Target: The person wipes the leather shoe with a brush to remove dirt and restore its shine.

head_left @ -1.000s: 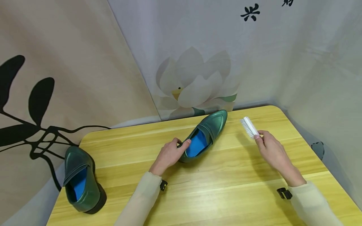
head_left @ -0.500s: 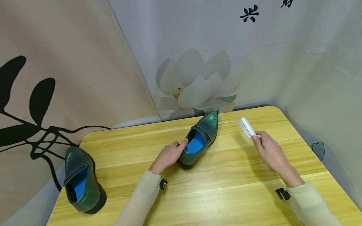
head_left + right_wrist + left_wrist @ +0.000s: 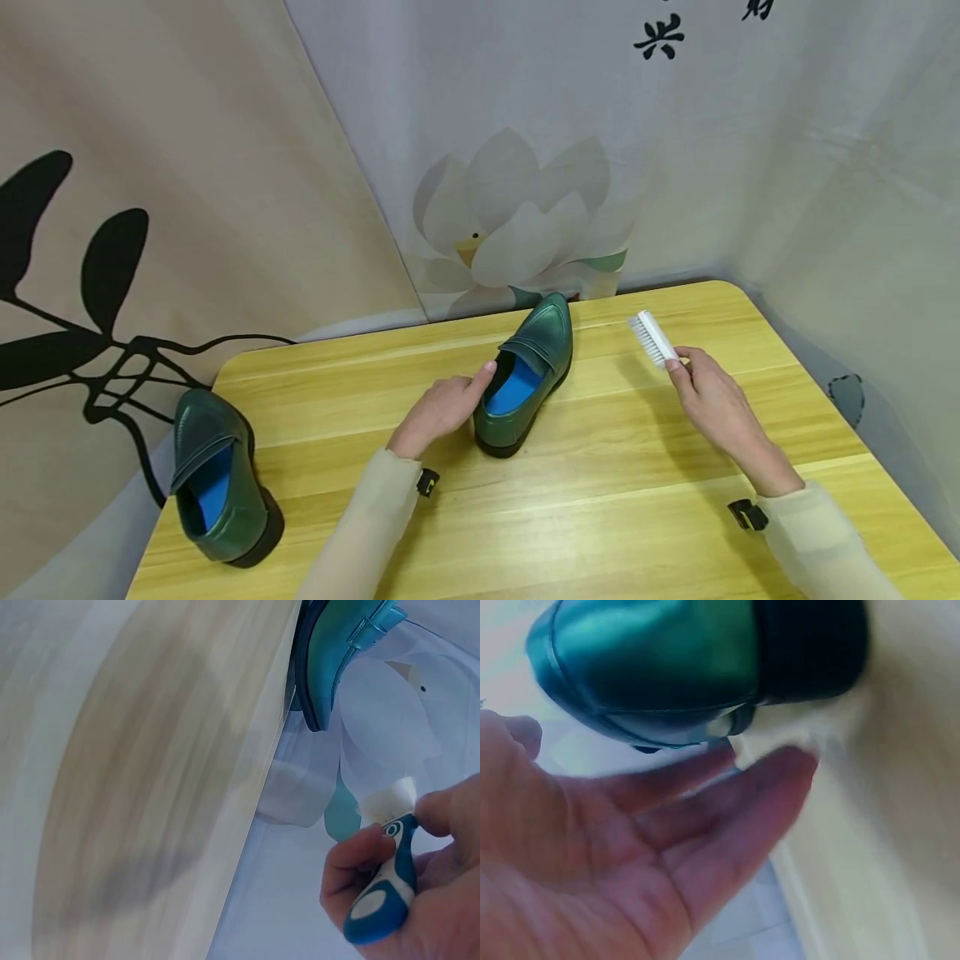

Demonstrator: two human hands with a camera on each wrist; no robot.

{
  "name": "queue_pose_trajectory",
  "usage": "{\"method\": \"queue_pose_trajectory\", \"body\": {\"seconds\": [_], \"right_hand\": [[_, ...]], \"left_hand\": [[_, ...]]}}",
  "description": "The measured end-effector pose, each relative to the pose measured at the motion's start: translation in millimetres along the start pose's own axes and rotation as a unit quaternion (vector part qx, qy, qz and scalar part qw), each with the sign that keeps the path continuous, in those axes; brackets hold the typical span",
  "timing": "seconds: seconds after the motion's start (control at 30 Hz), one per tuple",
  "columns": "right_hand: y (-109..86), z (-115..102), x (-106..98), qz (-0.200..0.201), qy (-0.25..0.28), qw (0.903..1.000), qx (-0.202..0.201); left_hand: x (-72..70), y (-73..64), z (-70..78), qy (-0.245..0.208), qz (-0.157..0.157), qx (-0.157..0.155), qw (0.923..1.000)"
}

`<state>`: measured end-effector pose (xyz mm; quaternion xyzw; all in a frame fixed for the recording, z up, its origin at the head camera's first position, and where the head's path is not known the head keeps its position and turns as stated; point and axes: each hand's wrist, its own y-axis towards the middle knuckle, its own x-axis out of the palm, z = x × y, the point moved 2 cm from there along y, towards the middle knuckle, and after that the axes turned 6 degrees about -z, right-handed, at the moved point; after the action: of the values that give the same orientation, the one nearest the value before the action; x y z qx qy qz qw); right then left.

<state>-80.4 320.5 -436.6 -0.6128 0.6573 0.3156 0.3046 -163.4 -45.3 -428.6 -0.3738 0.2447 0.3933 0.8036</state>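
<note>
A green loafer (image 3: 528,375) with a blue insole stands on the wooden table, its toe toward the back edge. My left hand (image 3: 442,408) is beside its heel, thumb at the rim of the opening. In the left wrist view the fingers (image 3: 727,840) are extended and loosely bent, apart from the shoe's heel (image 3: 660,660); contact at the thumb cannot be told. My right hand (image 3: 712,400) holds a small brush (image 3: 652,337) in the air, white bristles facing left. The right wrist view shows its blue-and-white handle (image 3: 382,900) between thumb and fingers.
A second green loafer (image 3: 225,483) stands at the table's left edge. The wooden table (image 3: 600,517) has rounded back corners. Behind it hangs a printed curtain (image 3: 517,208) with a flower and black characters.
The loafer by my left hand has shifted left and turned, its toe now pointing more straight back, and its heel sits flat. The left hand has loosened from it. The brush moved slightly left.
</note>
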Motion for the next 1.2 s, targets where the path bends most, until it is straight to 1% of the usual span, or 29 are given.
{"method": "queue_pose_trajectory", "body": {"seconds": [0.1, 0.2, 0.3, 0.4, 0.47, 0.57, 0.67, 0.7, 0.77, 0.93, 1.0, 1.2], "right_hand": [[-0.1, -1, 0, 0.000, -0.003, 1.0000, 0.001], [-0.3, -2, 1, -0.001, -0.002, 1.0000, 0.003], [-1.1, -4, 1, 0.000, 0.001, 1.0000, 0.003], [-2.1, -4, 2, 0.002, 0.000, 1.0000, 0.001], [-3.0, -4, 3, 0.003, -0.001, 1.0000, -0.002], [-3.7, -5, 3, 0.006, -0.003, 1.0000, -0.003], [-3.9, -6, 3, 0.009, -0.002, 1.0000, -0.003], [-3.7, -6, 3, 0.009, -0.002, 1.0000, -0.003], [-3.3, -6, 4, 0.007, 0.000, 1.0000, -0.003], [-2.3, -5, 5, 0.005, 0.002, 1.0000, -0.004], [-2.3, -5, 5, 0.005, 0.003, 1.0000, -0.005], [-2.2, -5, 6, 0.004, 0.008, 0.9999, -0.007]], "left_hand": [[-3.0, -0.5, 11.3, 0.006, 0.021, 0.006, 0.9998], [-1.2, 2.6, 26.2, 0.033, 0.044, 0.016, 0.9983], [4.0, 9.9, 41.9, 0.072, 0.066, 0.038, 0.9945], [10.5, 18.8, 54.7, 0.123, 0.085, 0.048, 0.9876], [15.5, 24.3, 60.8, 0.159, 0.093, 0.045, 0.9819], [21.1, 29.6, 68.7, 0.205, 0.100, 0.029, 0.9732], [24.3, 34.0, 72.1, 0.226, 0.095, 0.012, 0.9694], [24.9, 35.2, 72.5, 0.229, 0.092, 0.007, 0.9689], [25.7, 37.6, 72.5, 0.226, 0.083, -0.003, 0.9706], [25.3, 40.3, 72.8, 0.171, 0.052, -0.009, 0.9838], [25.1, 41.2, 72.7, 0.151, 0.041, -0.009, 0.9877], [24.0, 43.7, 70.0, 0.133, 0.031, -0.012, 0.9906]]}}
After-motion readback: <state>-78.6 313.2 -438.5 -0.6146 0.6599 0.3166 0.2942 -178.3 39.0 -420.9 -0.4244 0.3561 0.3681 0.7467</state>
